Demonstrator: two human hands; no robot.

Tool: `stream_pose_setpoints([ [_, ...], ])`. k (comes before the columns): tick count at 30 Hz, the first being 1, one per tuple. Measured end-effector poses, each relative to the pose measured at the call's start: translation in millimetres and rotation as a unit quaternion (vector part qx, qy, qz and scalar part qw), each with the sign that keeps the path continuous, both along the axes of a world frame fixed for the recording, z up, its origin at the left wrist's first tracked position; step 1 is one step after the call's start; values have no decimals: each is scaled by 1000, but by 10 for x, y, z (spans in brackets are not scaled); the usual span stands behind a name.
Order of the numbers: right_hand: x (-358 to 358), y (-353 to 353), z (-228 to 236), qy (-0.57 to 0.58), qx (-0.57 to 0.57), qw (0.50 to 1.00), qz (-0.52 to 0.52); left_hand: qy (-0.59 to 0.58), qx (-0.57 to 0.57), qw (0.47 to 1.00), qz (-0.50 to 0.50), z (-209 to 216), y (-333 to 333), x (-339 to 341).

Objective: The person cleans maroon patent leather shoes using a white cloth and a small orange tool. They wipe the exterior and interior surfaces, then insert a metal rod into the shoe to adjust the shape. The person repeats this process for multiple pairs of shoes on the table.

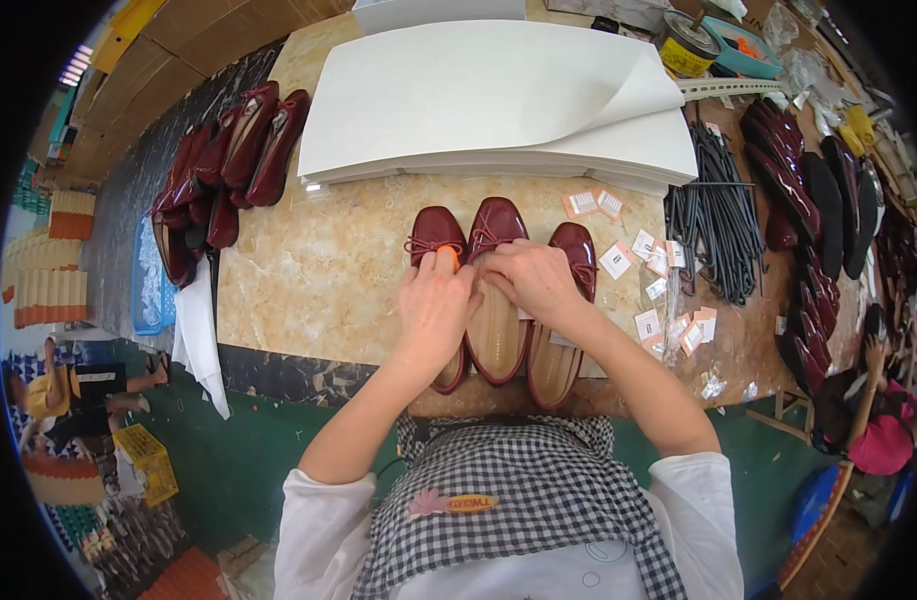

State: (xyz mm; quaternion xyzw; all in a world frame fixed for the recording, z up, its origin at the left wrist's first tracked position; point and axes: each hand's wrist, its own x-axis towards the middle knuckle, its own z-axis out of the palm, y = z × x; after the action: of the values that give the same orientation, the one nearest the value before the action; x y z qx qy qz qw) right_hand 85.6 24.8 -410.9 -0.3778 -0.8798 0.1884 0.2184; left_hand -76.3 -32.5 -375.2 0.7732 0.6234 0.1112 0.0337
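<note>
Three dark red glossy ballet flats with thin bows lie side by side before me, toes away and tan insoles up. My right hand pinches at the throat of the middle ballet flat, just below its bow. From the other side, my left hand has its fingers curled in at the same shoe's edge, with an orange band on one finger. That hand partly covers the left ballet flat. The right ballet flat lies partly under my right wrist. Whatever lies between my fingertips is hidden.
A thick stack of white sheets spans the table's back. More red flats stand at left and right. Several small tags lie right of my hands, beside a heap of black hooked rods. Other people are at both sides.
</note>
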Motion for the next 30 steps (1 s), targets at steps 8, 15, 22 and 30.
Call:
stream_pose_setpoints([
  [8, 72, 68, 107, 15, -164, 986, 16, -53, -11, 997, -62, -32, 55, -77],
  [15, 231, 269, 309, 11, -425, 899, 110, -388, -151, 909, 22, -92, -5, -285],
  [22, 309, 290, 179, 59, -362, 913, 178, -603, -279, 740, 104, -135, 61, -204],
  [30, 174, 97, 398, 179, -486, 850, 94, -579, -237, 769, 132, -241, 45, -219],
])
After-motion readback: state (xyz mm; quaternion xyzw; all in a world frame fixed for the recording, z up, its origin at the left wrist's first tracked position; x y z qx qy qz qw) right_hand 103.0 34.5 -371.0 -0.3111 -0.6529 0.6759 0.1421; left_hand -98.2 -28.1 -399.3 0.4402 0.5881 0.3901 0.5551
